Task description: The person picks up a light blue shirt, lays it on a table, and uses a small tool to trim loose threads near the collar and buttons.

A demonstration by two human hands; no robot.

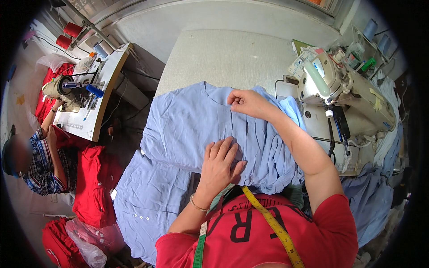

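A light blue shirt (pixel 185 120) lies spread across the near part of the table, its neckline toward the far side and a front placket running toward me. My left hand (pixel 219 163) rests on the cloth beside the lower placket, fingers stretched and thumb apart. Over the top of the placket, close to the neckline, is my right hand (pixel 250 102), its fingers curled together; whatever is between the fingertips is hidden. Bunched folds of the shirt gather under my right forearm. More light blue cloth (pixel 147 210) with small white buttons hangs at the near left.
A sewing machine (pixel 344 94) stands right of the pale table (pixel 214 49). On the left, a person (pixel 49 165) works at another sewing machine (pixel 67 91), near red garments (pixel 94 187). Blue cloth (pixel 368 196) hangs at the right. A yellow tape measure (pixel 272 223) lies over my red shirt.
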